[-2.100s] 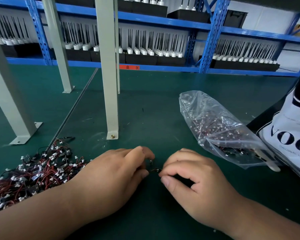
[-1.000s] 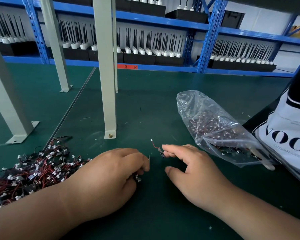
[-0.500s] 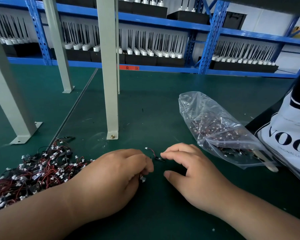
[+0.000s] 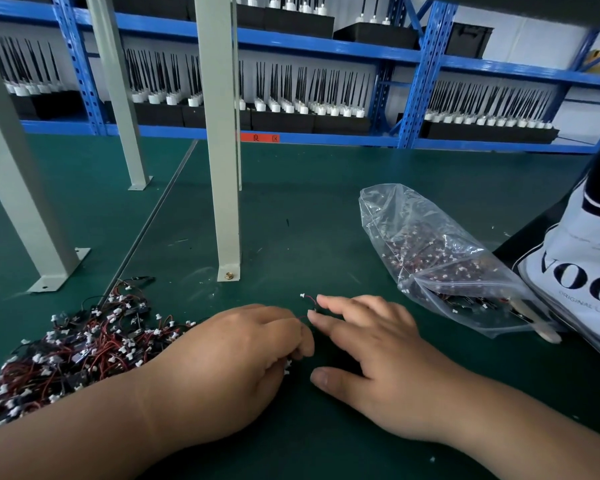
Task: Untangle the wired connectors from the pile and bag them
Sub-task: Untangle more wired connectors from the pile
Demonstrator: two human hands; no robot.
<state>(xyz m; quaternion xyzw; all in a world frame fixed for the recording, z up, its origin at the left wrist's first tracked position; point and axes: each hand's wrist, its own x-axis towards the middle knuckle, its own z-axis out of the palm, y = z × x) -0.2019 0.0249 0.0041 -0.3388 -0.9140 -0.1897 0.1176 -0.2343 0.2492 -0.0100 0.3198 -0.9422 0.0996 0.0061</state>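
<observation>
Hands side by side on green mat (image 4: 326, 220), nearest the bottom edge. Left hand (image 4: 229, 368) curled tight, fingers folded under and gripping a white plug (image 4: 286, 366) peeping out beneath the knuckles, with a thin red wire running from those fingers toward the other hand. Right hand (image 4: 378, 355) just beside it, loose and spread: fingers nearly straight, thumb splayed apart on the mat, index and middle fingertips (image 4: 323, 300) touching a wired connector (image 4: 307, 298) lying on the mat. Cannot tell whether nipped between those two tips or merely pressed down.

Just beside the left wrist, pile (image 4: 73, 351) of tangled red and black wires with white plugs, heaped on the mat. Farther right, near the right hand and well apart from the pile, clear plastic bag (image 4: 430, 244) lying on its side, partly filled with the same connectors. Beside it at the right edge, white tote (image 4: 575, 271) with large dark lettering, partly cut off.

Beyond, grey metal posts (image 4: 227, 168) bolted to the mat. At the back, blue shelving (image 4: 426, 81) loaded with rows of black antennas (image 4: 291, 95) upright in white bases on dark trays.
</observation>
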